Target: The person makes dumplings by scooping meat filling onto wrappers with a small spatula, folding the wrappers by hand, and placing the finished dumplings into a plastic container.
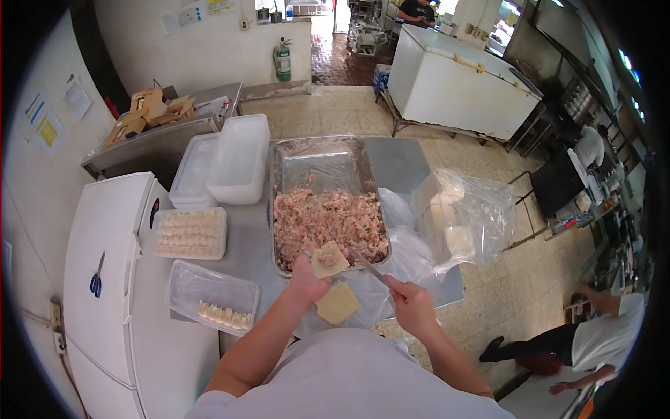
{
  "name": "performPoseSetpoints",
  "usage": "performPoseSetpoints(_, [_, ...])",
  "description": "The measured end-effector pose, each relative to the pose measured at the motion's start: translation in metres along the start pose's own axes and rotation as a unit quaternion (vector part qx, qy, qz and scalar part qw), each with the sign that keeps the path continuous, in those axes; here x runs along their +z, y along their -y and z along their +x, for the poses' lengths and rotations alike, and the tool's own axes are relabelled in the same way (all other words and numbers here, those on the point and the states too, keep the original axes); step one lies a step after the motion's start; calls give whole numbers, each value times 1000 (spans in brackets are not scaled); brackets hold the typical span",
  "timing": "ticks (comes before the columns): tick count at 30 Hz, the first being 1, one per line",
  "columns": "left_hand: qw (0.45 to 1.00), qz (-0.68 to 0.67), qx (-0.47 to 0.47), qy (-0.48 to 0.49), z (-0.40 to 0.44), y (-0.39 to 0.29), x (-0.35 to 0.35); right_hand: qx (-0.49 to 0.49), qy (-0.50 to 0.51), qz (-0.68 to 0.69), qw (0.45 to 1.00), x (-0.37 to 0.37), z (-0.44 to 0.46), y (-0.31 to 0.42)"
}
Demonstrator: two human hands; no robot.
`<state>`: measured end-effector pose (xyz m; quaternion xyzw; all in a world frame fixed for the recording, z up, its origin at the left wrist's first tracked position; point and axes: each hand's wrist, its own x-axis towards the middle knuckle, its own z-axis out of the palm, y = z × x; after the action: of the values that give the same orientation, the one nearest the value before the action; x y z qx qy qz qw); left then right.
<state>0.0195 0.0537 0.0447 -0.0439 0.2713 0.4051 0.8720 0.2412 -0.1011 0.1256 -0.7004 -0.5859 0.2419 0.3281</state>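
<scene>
My left hand holds a square wrapper with a small lump of meat filling on it, at the near edge of the metal tray. My right hand is closed round the handle of a flat metal utensil, whose tip is by the meat mixture in that tray. Between my hands and close to my body lies a stack of square wrappers on plastic. To the left, an open clear container has a row of filled dumplings along its near side.
Behind it sits a fuller dumpling container, with stacked empty plastic boxes further back. Bagged wrappers are on the right. A white refrigerator flanks the table on the left. A co-worker is at the lower right.
</scene>
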Motion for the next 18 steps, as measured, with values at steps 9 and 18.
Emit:
performPoseSetpoints(9, [997,-62,33,-15,0,21,16,-78,-5,-184,980,42,5,30])
performPoseSetpoints(18, [996,22,60,-65,-11,1,18,-101,-22,-212,972,17,2,34])
